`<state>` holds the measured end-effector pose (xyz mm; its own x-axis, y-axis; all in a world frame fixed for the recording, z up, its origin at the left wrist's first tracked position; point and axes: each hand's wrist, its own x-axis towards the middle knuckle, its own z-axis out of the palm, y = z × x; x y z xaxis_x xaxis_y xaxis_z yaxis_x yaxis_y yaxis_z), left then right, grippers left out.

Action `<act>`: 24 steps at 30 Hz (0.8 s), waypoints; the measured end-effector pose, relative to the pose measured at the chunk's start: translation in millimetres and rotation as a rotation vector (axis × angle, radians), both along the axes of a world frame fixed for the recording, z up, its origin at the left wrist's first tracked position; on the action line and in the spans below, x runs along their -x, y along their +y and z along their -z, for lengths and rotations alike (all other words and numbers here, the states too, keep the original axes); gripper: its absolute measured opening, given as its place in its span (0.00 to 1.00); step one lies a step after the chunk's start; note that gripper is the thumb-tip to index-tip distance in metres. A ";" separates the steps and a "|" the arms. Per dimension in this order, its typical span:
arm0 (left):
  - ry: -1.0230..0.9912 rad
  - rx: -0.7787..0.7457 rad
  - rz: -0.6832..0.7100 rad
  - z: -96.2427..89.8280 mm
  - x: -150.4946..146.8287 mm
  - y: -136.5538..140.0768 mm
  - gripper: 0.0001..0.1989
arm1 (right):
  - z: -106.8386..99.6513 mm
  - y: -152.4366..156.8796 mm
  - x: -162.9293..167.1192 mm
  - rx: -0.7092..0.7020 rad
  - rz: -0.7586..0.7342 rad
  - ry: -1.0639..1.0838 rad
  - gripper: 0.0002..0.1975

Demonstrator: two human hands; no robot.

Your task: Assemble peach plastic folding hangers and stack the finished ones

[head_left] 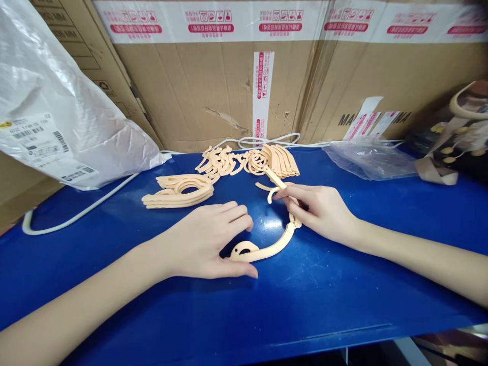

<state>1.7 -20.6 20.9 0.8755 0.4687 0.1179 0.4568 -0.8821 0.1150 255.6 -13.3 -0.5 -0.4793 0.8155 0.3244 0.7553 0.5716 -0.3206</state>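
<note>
Cream plastic pieces of a folding clothes hanger lie between my hands. My right hand [324, 211] pinches the hanger [274, 249] near its hook [272, 194], and some of the joint is hidden behind the fingers. One curved arm of it sweeps down and left over the blue tabletop. Around that arm's far end, my left hand [213, 241] is open, thumb below and fingers above; whether it touches the piece I cannot tell. Another strip [275, 178] slants up from my right fingertips. Beyond my left hand is a stack of folded hangers [179, 193].
Loose hooks and small curved parts [224, 161] are heaped at the back, beside a fan of hanger arms [281, 161]. Cardboard boxes [198, 86] wall off the rear. A white parcel bag [76, 112], a white cable [76, 216] and a clear plastic bag [373, 157] border the blue table [244, 315].
</note>
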 end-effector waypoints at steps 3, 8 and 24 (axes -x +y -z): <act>0.032 -0.028 0.021 -0.9 -1.0 -0.7 0.27 | 1.6 0.5 -0.1 -0.031 -0.006 -0.028 0.12; 0.045 -0.105 0.003 2.3 0.6 4.1 0.14 | 3.6 1.4 -0.5 -0.122 -0.063 -0.119 0.11; -0.102 -0.490 -0.091 11.2 1.9 11.3 0.07 | 2.5 2.6 -1.5 -0.093 -0.299 -0.198 0.18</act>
